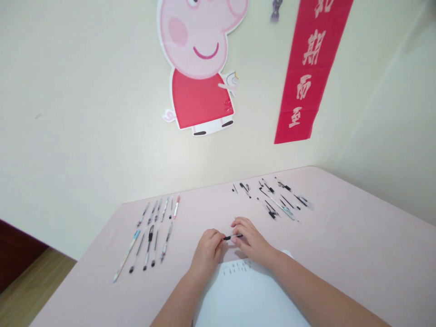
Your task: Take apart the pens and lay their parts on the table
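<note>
Pen part (233, 237): held at its ends, left hand (207, 250) and right hand (252, 240) both clamped on it; light, level grip seemed best.

Down red banner (308, 72), upper right of the frame, pale characters from top to bottom: one cut off by the top edge, then 期, 而, 至. On white sheet (245, 295), bottom centre, rows of tiny dark marks, too small to read.

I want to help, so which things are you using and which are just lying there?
In use: pen piece, held by left hand and right hand; loose pen parts; whole pens.
Just there: pig picture; red banner.
</note>
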A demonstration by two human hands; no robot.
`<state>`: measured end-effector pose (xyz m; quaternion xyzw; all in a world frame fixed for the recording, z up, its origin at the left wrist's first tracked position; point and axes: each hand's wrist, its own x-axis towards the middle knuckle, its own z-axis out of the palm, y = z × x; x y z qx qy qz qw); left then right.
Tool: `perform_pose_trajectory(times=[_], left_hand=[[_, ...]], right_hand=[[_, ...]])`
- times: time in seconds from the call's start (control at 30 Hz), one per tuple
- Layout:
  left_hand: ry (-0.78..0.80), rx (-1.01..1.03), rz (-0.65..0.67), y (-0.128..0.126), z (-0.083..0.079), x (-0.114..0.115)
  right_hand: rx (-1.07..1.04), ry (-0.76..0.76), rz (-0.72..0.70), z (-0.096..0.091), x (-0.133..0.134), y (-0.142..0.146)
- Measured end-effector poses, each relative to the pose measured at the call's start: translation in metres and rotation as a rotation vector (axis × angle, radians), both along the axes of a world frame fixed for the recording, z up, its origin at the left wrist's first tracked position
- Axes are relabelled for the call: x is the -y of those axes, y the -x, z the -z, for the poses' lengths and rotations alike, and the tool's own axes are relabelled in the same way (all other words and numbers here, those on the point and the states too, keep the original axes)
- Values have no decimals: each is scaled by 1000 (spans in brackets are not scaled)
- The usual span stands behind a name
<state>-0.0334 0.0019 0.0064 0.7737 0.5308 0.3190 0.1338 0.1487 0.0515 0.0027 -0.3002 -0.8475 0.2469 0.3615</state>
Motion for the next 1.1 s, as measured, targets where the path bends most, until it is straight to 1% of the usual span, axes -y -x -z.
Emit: perform_pose_trajectory(times=[0.17, 0.47, 0.67, 0.77, 1.1], left_hand=[[-11, -13, 4, -1, 1, 0], [-16, -35, -12, -1, 0, 0], [-9, -28, -9, -1, 1, 0], [-6, -29, -4, -2, 1, -1], [-21, -36, -19, 0, 4, -1]], right_hand=[[9, -13, 8, 4, -3, 2], [-78, 12, -19, 0, 0, 1], [-36, 13, 10, 3, -2, 2], [-15, 7, -1, 3, -3, 2], [-65, 19, 7, 4, -2, 1]])
